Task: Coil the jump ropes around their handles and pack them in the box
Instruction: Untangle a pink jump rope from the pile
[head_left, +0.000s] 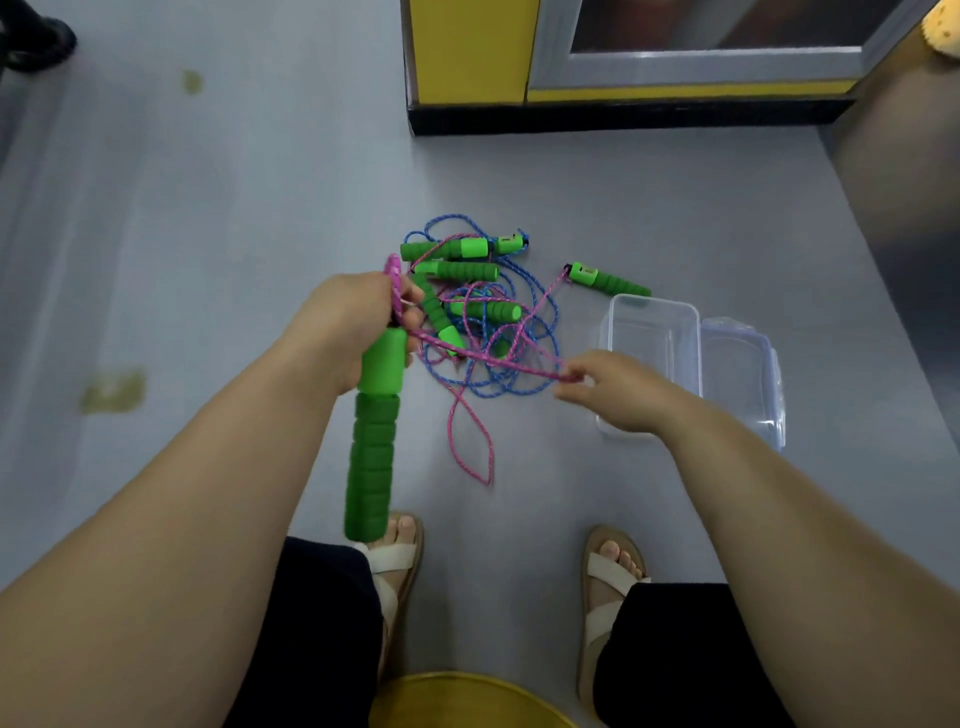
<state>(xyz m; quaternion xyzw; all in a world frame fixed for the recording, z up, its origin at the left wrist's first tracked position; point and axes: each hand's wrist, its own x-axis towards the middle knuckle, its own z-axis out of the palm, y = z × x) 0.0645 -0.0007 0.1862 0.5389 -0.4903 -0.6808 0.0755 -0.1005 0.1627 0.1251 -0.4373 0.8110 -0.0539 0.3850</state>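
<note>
Green handle (375, 415) gripped in left hand (345, 322); right hand (608, 387) pinches pink rope (498, 358). Clear box (649, 332) open on floor (208, 234), beside tangle.

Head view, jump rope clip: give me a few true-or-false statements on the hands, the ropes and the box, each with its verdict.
1. The left hand grips a green handle. True.
2. The right hand holds a blue rope. False: it pinches the pink rope.
3. The clear box already has a coiled rope in it. False: no rope lies inside it.
4. The lid is off and lies beside the box. True.
5. A lone handle lies on the floor apart from the tangle, near the box. True.
</note>
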